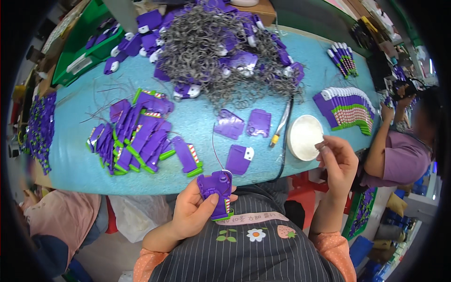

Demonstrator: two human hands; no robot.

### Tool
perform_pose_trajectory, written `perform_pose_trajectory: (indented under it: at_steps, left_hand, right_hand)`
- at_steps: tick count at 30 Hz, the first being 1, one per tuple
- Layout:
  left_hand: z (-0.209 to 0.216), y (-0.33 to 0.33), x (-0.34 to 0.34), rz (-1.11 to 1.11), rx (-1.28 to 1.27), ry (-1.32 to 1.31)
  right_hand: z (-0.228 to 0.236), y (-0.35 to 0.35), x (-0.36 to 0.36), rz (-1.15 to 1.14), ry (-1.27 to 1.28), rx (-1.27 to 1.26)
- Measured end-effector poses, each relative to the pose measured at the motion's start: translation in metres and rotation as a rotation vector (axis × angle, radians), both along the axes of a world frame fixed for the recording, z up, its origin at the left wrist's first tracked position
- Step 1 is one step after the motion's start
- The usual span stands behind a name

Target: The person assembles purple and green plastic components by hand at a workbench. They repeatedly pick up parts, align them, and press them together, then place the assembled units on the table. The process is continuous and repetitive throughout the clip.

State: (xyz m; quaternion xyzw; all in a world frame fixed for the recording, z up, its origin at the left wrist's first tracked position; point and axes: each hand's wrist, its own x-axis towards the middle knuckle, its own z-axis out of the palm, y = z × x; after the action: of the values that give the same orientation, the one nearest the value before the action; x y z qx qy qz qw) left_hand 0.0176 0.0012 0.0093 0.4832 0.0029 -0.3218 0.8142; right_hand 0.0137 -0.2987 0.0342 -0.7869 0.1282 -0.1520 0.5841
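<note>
My left hand [190, 214] grips a purple plastic shell [216, 185] with a green edge and a red-and-white striped side, its hollow inner face up. A thin dark wire [214, 145] rises from the shell's top, beside a white rim. My right hand [340, 162] is raised at the right edge of a round white dish [300, 134], thumb and forefinger pinched together. Whatever lies between those fingertips is too small to make out. Beyond the left hand, a purple-and-white cover [238, 160] and two plain purple covers [259, 123] rest on the blue table [197, 117].
A pile of purple shells [141, 136] with wires lies at left. Grey curly cords [202, 51] heap at the back. A knife-like tool [277, 134] and a black cable [284, 150] lie by the dish. Stacked shells [347, 110] fan out at right, near another person [399, 150].
</note>
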Motion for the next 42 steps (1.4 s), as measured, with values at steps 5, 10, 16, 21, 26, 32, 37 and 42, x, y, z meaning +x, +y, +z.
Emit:
perform_pose_trajectory:
  at_steps: [5, 10, 16, 21, 26, 32, 37, 42]
  left_hand:
    - [-0.003, -0.013, -0.001, -0.097, -0.055, 0.038]
    - [-0.001, -0.014, -0.005, -0.097, -0.027, 0.023]
    - [0.005, -0.029, -0.011, -0.038, -0.092, 0.021]
    - [0.013, -0.037, -0.005, -0.094, -0.105, -0.04]
    - [0.009, -0.03, -0.005, -0.059, -0.091, -0.056]
    - [0.0, -0.02, -0.001, -0.24, -0.025, -0.098]
    - [0.004, -0.018, 0.007, -0.491, 0.226, -0.287]
    - [0.001, -0.012, 0.008, -0.59, 0.178, -0.487]
  right_hand:
    - [-0.021, -0.012, -0.004, -0.014, 0.029, -0.445]
    - [-0.014, -0.009, -0.007, 0.037, 0.072, -0.477]
    - [0.007, 0.023, -0.02, 0.022, -0.099, 0.226]
    - [-0.005, 0.063, -0.014, 0.43, -0.042, 0.419]
    - [-0.012, 0.083, -0.008, 0.535, 0.152, 0.698]
    - [-0.014, 0.071, -0.006, 0.592, 0.318, 0.696]
    - [0.01, 0.051, 0.01, 0.739, 0.57, 0.476]
    - [-0.008, 0.044, 0.023, 1.055, 0.798, 0.843]
